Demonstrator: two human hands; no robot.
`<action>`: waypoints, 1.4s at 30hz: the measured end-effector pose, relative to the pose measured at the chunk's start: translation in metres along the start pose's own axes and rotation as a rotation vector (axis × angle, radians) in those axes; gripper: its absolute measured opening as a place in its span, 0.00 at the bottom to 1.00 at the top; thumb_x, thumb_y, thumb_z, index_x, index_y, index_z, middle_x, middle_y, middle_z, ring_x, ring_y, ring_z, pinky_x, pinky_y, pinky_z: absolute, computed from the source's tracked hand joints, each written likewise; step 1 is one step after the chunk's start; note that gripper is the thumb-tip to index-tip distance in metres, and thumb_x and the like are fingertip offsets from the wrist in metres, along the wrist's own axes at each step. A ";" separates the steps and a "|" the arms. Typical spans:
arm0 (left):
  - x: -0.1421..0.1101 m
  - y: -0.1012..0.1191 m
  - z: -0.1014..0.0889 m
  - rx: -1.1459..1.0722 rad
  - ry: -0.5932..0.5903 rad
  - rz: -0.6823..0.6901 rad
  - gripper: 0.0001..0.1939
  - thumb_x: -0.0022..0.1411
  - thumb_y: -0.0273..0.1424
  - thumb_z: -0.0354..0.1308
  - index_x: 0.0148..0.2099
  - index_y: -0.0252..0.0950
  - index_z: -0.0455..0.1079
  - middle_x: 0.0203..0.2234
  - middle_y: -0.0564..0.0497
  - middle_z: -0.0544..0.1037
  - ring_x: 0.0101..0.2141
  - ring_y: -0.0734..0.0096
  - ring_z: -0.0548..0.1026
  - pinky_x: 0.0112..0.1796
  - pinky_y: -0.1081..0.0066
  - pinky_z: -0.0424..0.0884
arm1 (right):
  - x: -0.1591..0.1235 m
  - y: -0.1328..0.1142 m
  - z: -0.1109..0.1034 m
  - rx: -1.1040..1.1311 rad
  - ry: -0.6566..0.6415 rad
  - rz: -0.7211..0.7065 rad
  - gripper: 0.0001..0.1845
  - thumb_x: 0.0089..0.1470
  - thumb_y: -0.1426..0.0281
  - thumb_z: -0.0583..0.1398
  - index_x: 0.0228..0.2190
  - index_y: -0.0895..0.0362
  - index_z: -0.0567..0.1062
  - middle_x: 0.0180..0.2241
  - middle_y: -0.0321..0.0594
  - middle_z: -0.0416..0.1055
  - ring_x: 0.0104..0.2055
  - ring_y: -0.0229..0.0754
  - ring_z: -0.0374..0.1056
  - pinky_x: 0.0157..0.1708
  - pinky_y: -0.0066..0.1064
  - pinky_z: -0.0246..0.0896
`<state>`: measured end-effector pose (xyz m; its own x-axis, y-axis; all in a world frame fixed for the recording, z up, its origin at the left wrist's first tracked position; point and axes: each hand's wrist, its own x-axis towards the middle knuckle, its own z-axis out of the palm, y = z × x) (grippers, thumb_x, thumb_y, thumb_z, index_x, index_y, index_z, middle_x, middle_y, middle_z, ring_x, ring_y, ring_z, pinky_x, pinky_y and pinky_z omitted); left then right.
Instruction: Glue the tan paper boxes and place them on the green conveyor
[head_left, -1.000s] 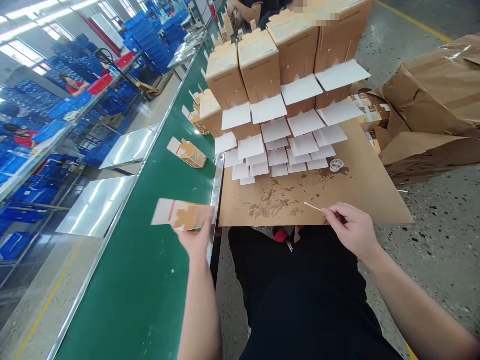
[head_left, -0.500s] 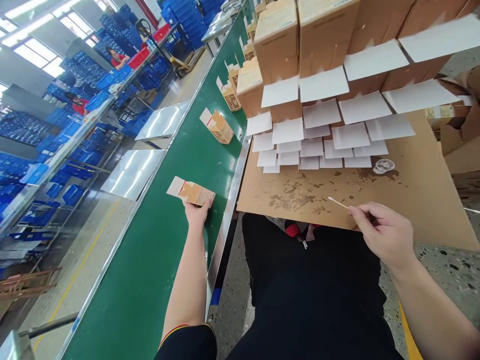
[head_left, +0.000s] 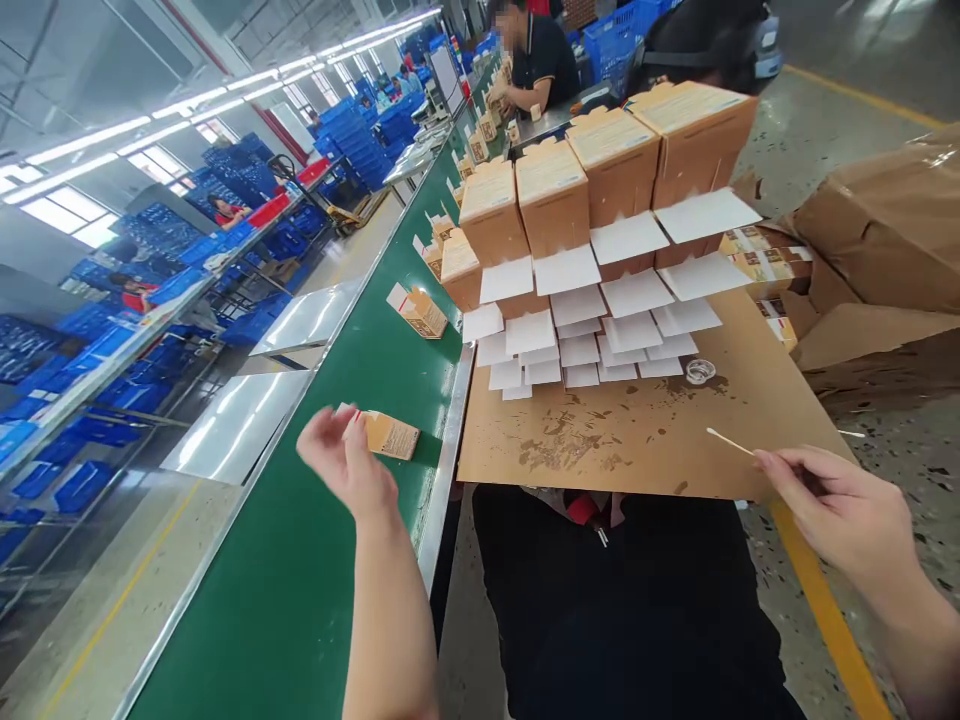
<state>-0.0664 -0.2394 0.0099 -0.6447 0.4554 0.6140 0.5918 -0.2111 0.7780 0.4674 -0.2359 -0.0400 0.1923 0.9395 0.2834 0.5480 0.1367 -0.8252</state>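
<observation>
My right hand (head_left: pixel 844 505) pinches a cotton swab (head_left: pixel 731 442) by its stick, white tip pointing left, above the cardboard sheet's front edge. Over the green conveyor belt (head_left: pixel 315 570), my left hand (head_left: pixel 349 460) is raised with loosely curled fingers, thumb apart. It overlaps the flap end of a small brown carton (head_left: pixel 394 437) lying on the belt; part of the white flap with a red strip shows behind the fingers. A small clear round dish (head_left: pixel 700 372) rests on the cardboard sheet (head_left: pixel 637 450) among dark wet stains.
Stacked brown cartons (head_left: pixel 555 195) with white flaps jutting toward me fill the sheet's far side. Another flapped carton (head_left: pixel 420 312) lies farther up the belt, with more beyond. A co-worker (head_left: pixel 540 65) handles cartons at the far end. Large cardboard boxes (head_left: pixel 892 230) stand at right.
My left hand has released the carton and lifted leftward over its flap end. The view has tilted up, bringing the co-worker into sight. My right hand still holds the swab.
</observation>
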 end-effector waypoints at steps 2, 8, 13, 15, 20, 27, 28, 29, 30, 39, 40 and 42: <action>0.044 0.015 0.057 -0.092 -0.211 -0.042 0.29 0.74 0.52 0.60 0.70 0.47 0.67 0.59 0.44 0.73 0.63 0.53 0.79 0.68 0.48 0.74 | 0.006 -0.006 0.004 0.032 -0.011 -0.026 0.26 0.64 0.42 0.67 0.24 0.45 0.80 0.26 0.46 0.78 0.26 0.56 0.75 0.25 0.49 0.72; 0.129 0.029 0.191 -0.024 -0.768 0.258 0.55 0.54 0.47 0.83 0.79 0.47 0.65 0.75 0.37 0.61 0.78 0.33 0.57 0.75 0.32 0.56 | 0.010 -0.028 0.021 0.085 -0.041 -0.109 0.33 0.66 0.37 0.64 0.23 0.49 0.78 0.25 0.45 0.78 0.25 0.51 0.74 0.24 0.43 0.71; 0.116 0.026 0.204 0.052 -0.858 0.258 0.42 0.58 0.35 0.79 0.73 0.45 0.74 0.72 0.36 0.62 0.80 0.33 0.52 0.78 0.30 0.47 | 0.002 -0.030 0.015 0.081 -0.017 -0.124 0.37 0.68 0.33 0.61 0.24 0.50 0.77 0.25 0.42 0.77 0.24 0.44 0.71 0.24 0.37 0.68; 0.111 0.025 0.190 0.034 -0.795 0.258 0.39 0.60 0.33 0.77 0.72 0.47 0.75 0.73 0.38 0.62 0.80 0.35 0.53 0.78 0.32 0.49 | 0.001 -0.030 0.010 0.076 0.004 -0.121 0.37 0.69 0.33 0.61 0.24 0.50 0.77 0.25 0.41 0.77 0.25 0.44 0.71 0.25 0.36 0.68; 0.091 0.026 0.123 -0.217 -0.520 0.124 0.37 0.58 0.38 0.80 0.68 0.47 0.76 0.73 0.40 0.66 0.77 0.43 0.61 0.75 0.43 0.64 | -0.001 -0.028 -0.003 0.075 -0.015 -0.099 0.35 0.70 0.36 0.62 0.26 0.51 0.78 0.25 0.42 0.76 0.25 0.44 0.70 0.26 0.37 0.67; -0.051 0.039 0.058 -0.746 -0.365 -0.479 0.31 0.57 0.42 0.81 0.61 0.60 0.78 0.74 0.55 0.74 0.71 0.47 0.74 0.59 0.52 0.82 | -0.020 -0.038 0.033 0.137 -0.215 -0.193 0.26 0.78 0.52 0.61 0.28 0.52 0.77 0.25 0.37 0.72 0.27 0.40 0.68 0.30 0.33 0.63; -0.075 0.041 0.060 -0.756 -0.391 -0.560 0.34 0.55 0.39 0.82 0.62 0.61 0.77 0.74 0.55 0.74 0.72 0.48 0.73 0.61 0.51 0.81 | -0.023 -0.041 0.045 0.140 -0.262 -0.221 0.26 0.79 0.55 0.60 0.28 0.52 0.76 0.25 0.36 0.70 0.27 0.40 0.66 0.30 0.33 0.61; -0.096 0.041 0.063 -0.758 -0.420 -0.637 0.36 0.54 0.38 0.83 0.63 0.60 0.77 0.74 0.53 0.75 0.72 0.48 0.72 0.63 0.50 0.79 | -0.025 -0.045 0.059 0.140 -0.304 -0.252 0.26 0.79 0.57 0.58 0.28 0.53 0.75 0.24 0.36 0.69 0.27 0.39 0.65 0.30 0.32 0.61; -0.114 0.041 0.068 -0.752 -0.438 -0.701 0.38 0.53 0.38 0.83 0.64 0.58 0.77 0.73 0.51 0.75 0.72 0.48 0.72 0.65 0.50 0.77 | -0.028 -0.048 0.073 0.135 -0.336 -0.286 0.26 0.80 0.58 0.57 0.27 0.53 0.74 0.24 0.36 0.68 0.27 0.39 0.64 0.30 0.32 0.60; -0.157 0.016 0.078 -0.500 -0.417 -0.784 0.42 0.46 0.44 0.88 0.59 0.43 0.74 0.59 0.41 0.83 0.63 0.51 0.81 0.65 0.54 0.77 | -0.042 -0.040 0.148 -0.036 -0.461 -0.506 0.23 0.80 0.68 0.53 0.29 0.53 0.71 0.29 0.38 0.67 0.30 0.41 0.63 0.34 0.33 0.59; -0.157 0.016 0.077 -0.480 -0.412 -0.764 0.43 0.46 0.45 0.88 0.59 0.43 0.73 0.59 0.41 0.82 0.63 0.52 0.82 0.65 0.54 0.77 | -0.043 -0.037 0.146 -0.060 -0.461 -0.502 0.23 0.80 0.69 0.53 0.29 0.53 0.72 0.29 0.38 0.67 0.30 0.41 0.63 0.34 0.33 0.59; -0.158 0.018 0.076 -0.445 -0.410 -0.733 0.43 0.46 0.46 0.89 0.59 0.43 0.72 0.58 0.41 0.82 0.61 0.53 0.83 0.64 0.55 0.78 | -0.046 -0.030 0.141 -0.107 -0.464 -0.492 0.23 0.81 0.69 0.53 0.29 0.54 0.72 0.29 0.39 0.68 0.30 0.42 0.63 0.34 0.34 0.59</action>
<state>0.0830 -0.2494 -0.0834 -0.5126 0.8552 -0.0762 -0.1856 -0.0237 0.9823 0.3268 -0.2391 -0.0971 -0.4553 0.8167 0.3545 0.5644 0.5727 -0.5946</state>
